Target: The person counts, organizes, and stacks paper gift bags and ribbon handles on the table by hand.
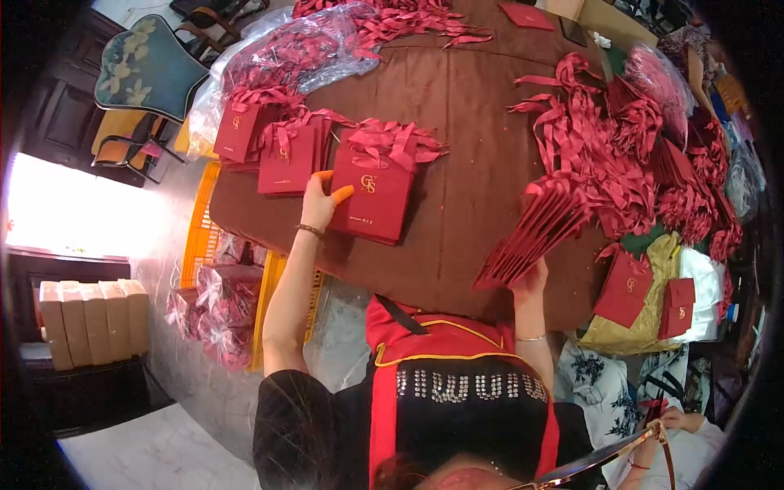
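Observation:
On the brown-covered table point(457, 163) several stacks of red gift bags with ribbon handles lie at the left. My left hand point(320, 202), with orange covers on its fingertips, grips the left edge of a red bag stack point(374, 192) with gold lettering. Two more stacks of red bags point(287, 163) lie beyond it to the left. At the right, my right hand point(531, 280) holds a fanned bundle of red bags point(531, 237) from below, near the table's front edge. Its ribbons touch the large pile of red ribbons point(584, 163).
Plastic-wrapped red ribbons point(302, 49) lie at the back left. At the right are more bags and a yellow plastic sheet point(625, 331). A co-worker's hand point(682, 420) shows at lower right. Yellow crates point(200, 220) and a chair point(147, 69) stand left.

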`<action>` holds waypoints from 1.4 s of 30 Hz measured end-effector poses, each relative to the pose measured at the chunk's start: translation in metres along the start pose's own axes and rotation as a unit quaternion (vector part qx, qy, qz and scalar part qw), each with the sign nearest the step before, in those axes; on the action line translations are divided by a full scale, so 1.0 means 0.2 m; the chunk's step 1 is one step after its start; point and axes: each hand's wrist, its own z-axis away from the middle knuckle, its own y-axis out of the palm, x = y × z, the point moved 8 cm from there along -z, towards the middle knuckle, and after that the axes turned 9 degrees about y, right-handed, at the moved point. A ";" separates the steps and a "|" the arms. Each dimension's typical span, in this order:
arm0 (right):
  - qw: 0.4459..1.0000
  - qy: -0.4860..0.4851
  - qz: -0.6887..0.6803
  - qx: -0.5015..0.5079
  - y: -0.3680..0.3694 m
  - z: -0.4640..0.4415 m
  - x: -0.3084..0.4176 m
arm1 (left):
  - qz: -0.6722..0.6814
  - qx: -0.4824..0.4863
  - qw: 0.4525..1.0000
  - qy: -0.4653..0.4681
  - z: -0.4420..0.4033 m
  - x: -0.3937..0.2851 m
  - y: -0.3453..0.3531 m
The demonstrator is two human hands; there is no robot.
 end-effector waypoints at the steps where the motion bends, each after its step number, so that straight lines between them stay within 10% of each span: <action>1: 1.000 0.015 0.001 0.004 0.00 -0.03 -0.04 | -0.202 -0.038 0.975 0.081 0.00 -0.09 -0.05; 14: 0.993 0.107 -0.034 0.041 0.22 -0.16 -0.25 | 0.087 -0.079 0.993 -0.007 0.01 -0.08 -0.12; 20: 0.991 0.095 -0.035 0.084 0.33 -0.18 -0.24 | -0.304 -0.193 0.923 0.136 0.11 -0.27 -0.21; 22: 0.992 0.090 -0.036 0.082 0.34 -0.16 -0.24 | 0.032 -0.181 0.980 0.077 0.10 -0.19 -0.21; 29: 0.991 0.105 -0.061 0.055 0.29 -0.17 -0.28 | 0.425 -0.108 0.897 -0.060 -0.06 -0.18 -0.23; 36: 0.991 0.113 -0.047 0.051 0.34 -0.17 -0.25 | 0.428 0.009 0.900 -0.079 -0.11 -0.22 -0.32; 42: 0.992 0.107 -0.038 0.053 0.35 -0.20 -0.23 | 0.496 -0.115 0.860 -0.027 -0.30 -0.39 -0.37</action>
